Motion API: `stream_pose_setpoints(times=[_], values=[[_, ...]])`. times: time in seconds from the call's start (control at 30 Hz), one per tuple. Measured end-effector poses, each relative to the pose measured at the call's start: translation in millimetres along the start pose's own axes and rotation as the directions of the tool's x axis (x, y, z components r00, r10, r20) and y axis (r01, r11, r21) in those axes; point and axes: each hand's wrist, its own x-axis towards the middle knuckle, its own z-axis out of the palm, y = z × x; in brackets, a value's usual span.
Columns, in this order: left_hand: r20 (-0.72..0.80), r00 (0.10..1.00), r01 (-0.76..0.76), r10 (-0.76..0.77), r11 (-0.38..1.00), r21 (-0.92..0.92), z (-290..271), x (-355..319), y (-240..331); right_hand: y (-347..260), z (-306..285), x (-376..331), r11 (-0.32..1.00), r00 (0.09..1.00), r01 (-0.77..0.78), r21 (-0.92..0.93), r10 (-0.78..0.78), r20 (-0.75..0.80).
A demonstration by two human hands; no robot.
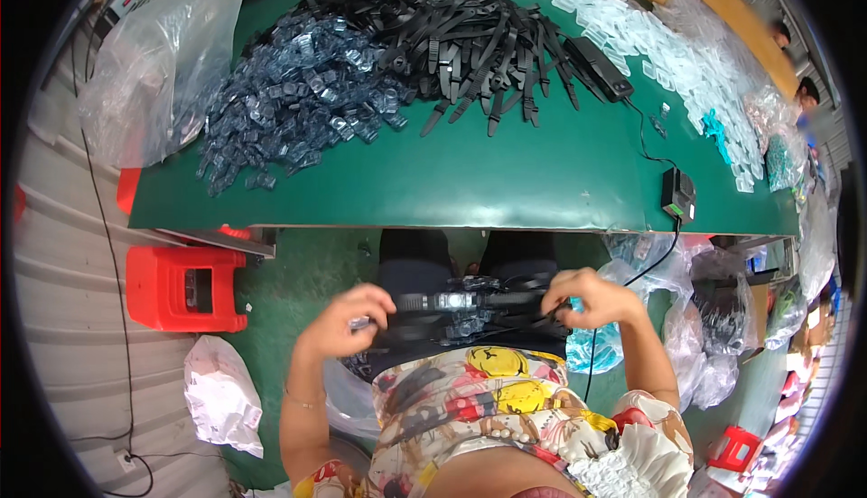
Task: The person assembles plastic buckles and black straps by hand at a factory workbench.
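Pinching a black strap (508, 300) at 3 o'clock, my right hand (589, 299) likely steadies it; left hand (348, 322), 9 o'clock: can't tell its grip.

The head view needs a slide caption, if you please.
Left hand and right hand on either side of a black strap, near a green table heaped with more straps and bluish clear pieces.

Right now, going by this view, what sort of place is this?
Likely a small assembly workshop: a long green table bears a heap of black straps, a pile of bluish plastic pieces and a spread of clear plastic pieces.
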Motion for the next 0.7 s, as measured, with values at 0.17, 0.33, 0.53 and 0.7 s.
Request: stream_pose_setpoints(times=[0.17,0.33,0.53,0.7], values=[[0.032,0.974,0.210,-0.225,0.944,0.256,30,-45,-29,22,39,-1,0.956,0.939,-0.119,-0.267,0.195,0.283],[-0.079,0.969,0.248,-0.235,0.928,0.278,35,-44,-19,-17,-3,42,0.991,0.969,0.021,-0.135,0.014,0.247],[-0.207,0.955,0.265,-0.214,0.929,0.258,37,-25,-13,5,-108,106,0.668,0.766,-0.165,-0.726,-0.377,-0.521],[-0.267,0.957,0.208,-0.110,0.904,0.373,34,-11,-2,48,-153,147,0.395,0.817,-0.225,-0.891,-0.422,-0.393]])
